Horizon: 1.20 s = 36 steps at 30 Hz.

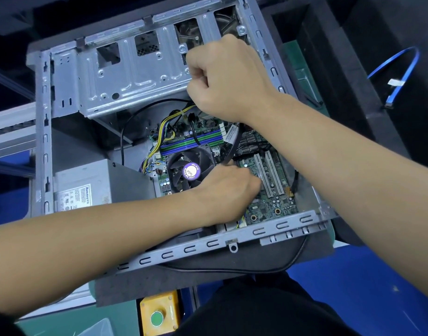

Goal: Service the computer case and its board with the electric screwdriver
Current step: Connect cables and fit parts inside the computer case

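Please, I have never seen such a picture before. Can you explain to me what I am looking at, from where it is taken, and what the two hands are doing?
There is one picture, taken by a camera worn on a person's head, looking down at their own arms. No robot is present.

Below them lies an open computer case, a grey metal box on its side. Inside is the green board, with a round black fan carrying a purple label, coloured wires, and a grey power supply at the left.

The right hand is closed in a fist above the metal bay; what its grip holds is hidden. The left hand reaches onto the board beside the fan, at a black cable; its fingertips are hidden.

Outside the case are a blue cable and a yellow box with a green button.
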Each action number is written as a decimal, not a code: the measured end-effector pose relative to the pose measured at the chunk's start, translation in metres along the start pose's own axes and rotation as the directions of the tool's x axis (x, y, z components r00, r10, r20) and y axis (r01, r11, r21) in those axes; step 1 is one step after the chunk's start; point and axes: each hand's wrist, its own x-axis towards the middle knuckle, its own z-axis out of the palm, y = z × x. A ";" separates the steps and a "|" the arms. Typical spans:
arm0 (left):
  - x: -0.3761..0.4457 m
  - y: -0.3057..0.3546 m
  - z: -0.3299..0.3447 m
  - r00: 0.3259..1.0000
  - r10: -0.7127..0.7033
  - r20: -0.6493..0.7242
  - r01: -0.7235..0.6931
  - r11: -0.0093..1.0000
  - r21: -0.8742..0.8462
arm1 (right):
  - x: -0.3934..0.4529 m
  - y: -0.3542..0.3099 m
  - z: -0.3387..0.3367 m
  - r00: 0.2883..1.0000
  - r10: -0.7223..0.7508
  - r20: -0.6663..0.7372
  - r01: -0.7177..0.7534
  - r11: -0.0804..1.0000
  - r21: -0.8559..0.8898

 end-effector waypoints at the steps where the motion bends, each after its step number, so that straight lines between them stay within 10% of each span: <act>1: -0.001 0.000 0.000 1.000 0.001 0.003 -0.001 1.000 0.002 | 0.000 0.000 0.000 1.000 0.001 -0.001 -0.001 1.000 0.000; 36: 0.002 -0.003 0.001 0.990 0.091 0.105 -0.086 0.995 -0.052 | 0.001 0.000 0.000 1.000 0.014 0.027 -0.014 1.000 0.014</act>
